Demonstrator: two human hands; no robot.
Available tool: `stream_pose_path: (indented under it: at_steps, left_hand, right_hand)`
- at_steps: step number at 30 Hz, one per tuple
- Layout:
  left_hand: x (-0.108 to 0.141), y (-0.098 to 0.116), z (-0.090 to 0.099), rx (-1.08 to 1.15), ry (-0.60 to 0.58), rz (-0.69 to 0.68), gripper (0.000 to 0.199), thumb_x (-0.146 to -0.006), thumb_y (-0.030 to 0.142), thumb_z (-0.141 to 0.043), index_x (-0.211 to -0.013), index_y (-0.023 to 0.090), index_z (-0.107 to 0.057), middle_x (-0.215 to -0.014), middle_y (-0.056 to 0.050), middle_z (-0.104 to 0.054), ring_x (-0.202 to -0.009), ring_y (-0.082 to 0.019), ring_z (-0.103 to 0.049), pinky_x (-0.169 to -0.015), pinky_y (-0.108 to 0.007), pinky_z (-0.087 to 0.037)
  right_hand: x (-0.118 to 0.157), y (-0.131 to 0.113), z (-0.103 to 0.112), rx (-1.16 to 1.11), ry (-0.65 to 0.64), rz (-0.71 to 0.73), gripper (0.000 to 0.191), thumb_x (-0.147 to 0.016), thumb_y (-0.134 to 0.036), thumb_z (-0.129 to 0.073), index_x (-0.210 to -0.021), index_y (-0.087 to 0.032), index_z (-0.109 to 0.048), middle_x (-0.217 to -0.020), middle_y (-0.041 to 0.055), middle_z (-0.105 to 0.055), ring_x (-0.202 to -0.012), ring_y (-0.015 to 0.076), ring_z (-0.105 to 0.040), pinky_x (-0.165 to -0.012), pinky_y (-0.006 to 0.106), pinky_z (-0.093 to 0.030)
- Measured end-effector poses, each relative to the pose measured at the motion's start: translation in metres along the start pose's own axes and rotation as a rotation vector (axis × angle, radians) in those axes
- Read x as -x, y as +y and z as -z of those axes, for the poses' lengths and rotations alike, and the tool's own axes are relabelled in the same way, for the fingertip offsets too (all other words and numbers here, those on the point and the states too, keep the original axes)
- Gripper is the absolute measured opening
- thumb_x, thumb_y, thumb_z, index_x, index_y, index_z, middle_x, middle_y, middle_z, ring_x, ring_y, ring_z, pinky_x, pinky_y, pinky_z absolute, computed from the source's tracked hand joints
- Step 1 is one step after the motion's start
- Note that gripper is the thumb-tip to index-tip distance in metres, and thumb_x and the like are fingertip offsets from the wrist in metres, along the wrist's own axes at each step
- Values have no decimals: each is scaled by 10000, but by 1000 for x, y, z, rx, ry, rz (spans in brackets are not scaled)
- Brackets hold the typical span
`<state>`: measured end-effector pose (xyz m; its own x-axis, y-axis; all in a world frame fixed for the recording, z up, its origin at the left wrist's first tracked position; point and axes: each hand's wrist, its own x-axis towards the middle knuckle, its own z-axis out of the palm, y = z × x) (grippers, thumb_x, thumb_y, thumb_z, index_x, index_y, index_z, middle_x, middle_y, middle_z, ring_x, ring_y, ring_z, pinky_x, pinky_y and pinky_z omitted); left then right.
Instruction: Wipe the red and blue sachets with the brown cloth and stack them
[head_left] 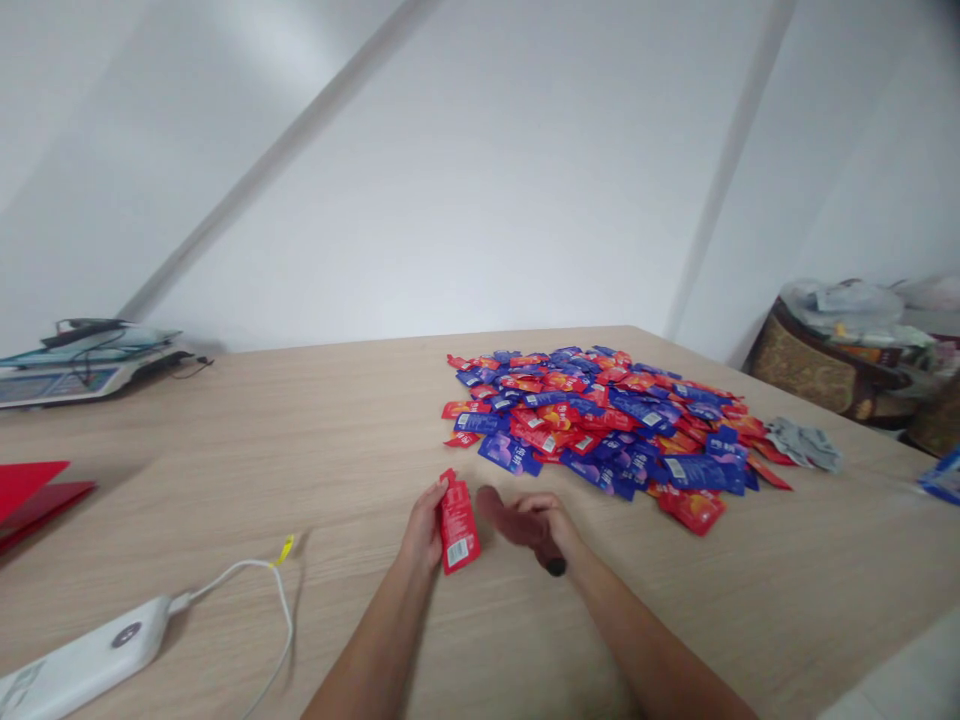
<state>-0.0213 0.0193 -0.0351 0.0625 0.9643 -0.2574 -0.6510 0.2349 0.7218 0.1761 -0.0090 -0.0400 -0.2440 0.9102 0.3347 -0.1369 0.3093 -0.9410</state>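
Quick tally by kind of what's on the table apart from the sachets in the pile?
Red sachet held in left hand: 1
Sachet pile, red and blue, too many to count: 1
White power bank with cable: 1
Weighing scale: 1
Red folders: 2
Total: 6

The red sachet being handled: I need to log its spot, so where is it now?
In the head view, the red sachet is in the left hand, low centre, above the wooden table, just short of the sachet pile.
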Motion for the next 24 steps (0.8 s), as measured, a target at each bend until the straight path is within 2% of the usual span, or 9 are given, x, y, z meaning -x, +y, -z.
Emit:
stream_pose_path:
  at_steps: [2,6,8,11,13,15,18,20,24]
  left_hand:
    - [-1,-1,-2,43,-5,44,232,-795,152,-566,-1023,115,-588,-721,-51,-681,-581,-130,-642,-619,-239,-529]
    - [1,-18,-12,126,-135,135,341,-826,154,-441,-1141,126,-569,-1042,-126,-663,-938,-219,-644,-850,-327,-506]
    - [3,-35,-16,151,-136,79,474,-802,81,-350,-1217,214,-536,-1265,-64,-567,-1154,-194,-534,-963,-301,-440]
    - [7,-57,-17,167,-81,-85,689,-704,-3,-307,-1282,331,-478,-1450,114,-351,-1306,-113,-353,-1060,-242,-332]
    - [7,-59,-14,183,-82,-114,727,-674,-8,-315,-1284,353,-477,-1472,166,-276,-1312,-89,-334,-1074,-233,-309]
    - [6,-48,-10,196,-163,37,662,-710,23,-329,-1258,351,-504,-1454,135,-333,-1269,-91,-397,-1061,-252,-329]
    - [2,-21,-4,187,-313,321,426,-826,222,-397,-1226,221,-543,-1303,-54,-539,-1149,-194,-532,-998,-372,-409]
    - [2,-8,-1,168,-371,416,433,-844,346,-448,-1195,116,-556,-1130,-133,-630,-1001,-232,-617,-893,-382,-483]
    - [3,-5,-3,111,-312,358,360,-833,255,-518,-1157,109,-580,-1000,-111,-684,-843,-180,-664,-755,-274,-531]
  right_hand:
    - [-4,-4,-3,22,141,36,334,-578,-141,-468,-800,-206,-709,-1053,64,-679,-1016,253,-584,-876,393,-439]
    - [-4,-19,-38,302,-35,180,609,-614,-78,-465,-1169,-289,-598,-1330,2,-509,-1242,211,-402,-1058,419,-275]
    - [0,-26,-55,564,-127,230,656,-641,-51,-451,-1221,-340,-548,-1393,-41,-432,-1278,195,-327,-1081,432,-222]
    - [3,-31,-66,801,-180,230,706,-645,-24,-439,-1255,-373,-501,-1426,-78,-379,-1273,194,-287,-1064,431,-233]
    - [3,-31,-64,874,-190,211,722,-649,-17,-436,-1275,-374,-476,-1434,-82,-365,-1260,201,-284,-1042,430,-255]
    - [1,-30,-59,921,-189,188,729,-647,-14,-439,-1281,-373,-468,-1438,-80,-359,-1252,209,-283,-1028,437,-257]
    - [-3,-27,-53,928,-198,137,718,-629,-10,-446,-1257,-352,-503,-1407,-65,-406,-1230,205,-311,-1011,425,-273]
    - [-2,-24,-50,884,-240,120,688,-618,-4,-442,-1211,-335,-553,-1355,-57,-470,-1203,190,-353,-997,395,-298]
    - [6,-20,-47,764,-388,123,594,-606,3,-413,-1015,-331,-686,-1191,-71,-611,-1101,172,-468,-958,349,-338]
